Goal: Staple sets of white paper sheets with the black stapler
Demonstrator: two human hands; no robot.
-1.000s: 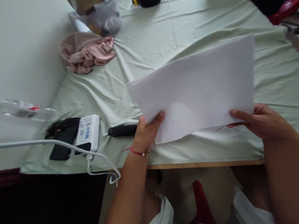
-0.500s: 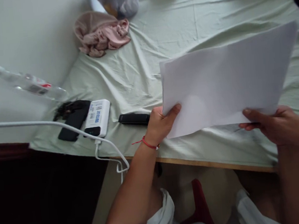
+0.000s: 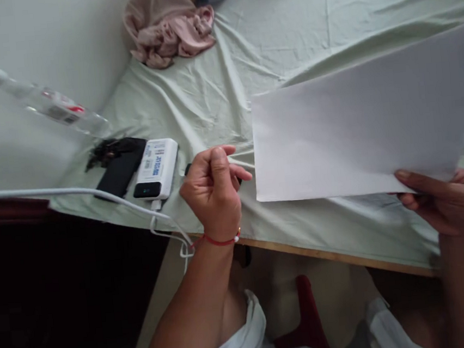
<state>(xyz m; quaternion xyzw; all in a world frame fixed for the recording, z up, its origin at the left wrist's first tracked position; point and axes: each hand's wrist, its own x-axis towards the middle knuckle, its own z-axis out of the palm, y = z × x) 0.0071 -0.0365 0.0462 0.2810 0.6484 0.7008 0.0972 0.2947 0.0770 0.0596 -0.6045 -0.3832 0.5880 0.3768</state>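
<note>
Blank white paper sheets (image 3: 354, 129) are held tilted above the green cloth. My right hand (image 3: 443, 197) grips them near the lower right edge, thumb on top and fingers underneath. Apart from their left edge is my left hand (image 3: 213, 192), with nothing in it. Its fingers are loosely bent and spread from one another, and a red string bracelet (image 3: 222, 242) circles the wrist. Behind this hand lies a small black object (image 3: 188, 169), mostly hidden.
To the left lie a white power bank (image 3: 160, 159), a flat black object (image 3: 120, 171) and a dark tangled bundle (image 3: 104, 152). A clear bottle (image 3: 57, 106) leans there. White cable (image 3: 73, 192) crosses the left side. Pink fabric (image 3: 173, 32) sits farther back.
My left hand has let go of the papers' left edge and moved left, its fingers loosening. The papers stay in my right hand, slightly farther right. The view has shifted a little.
</note>
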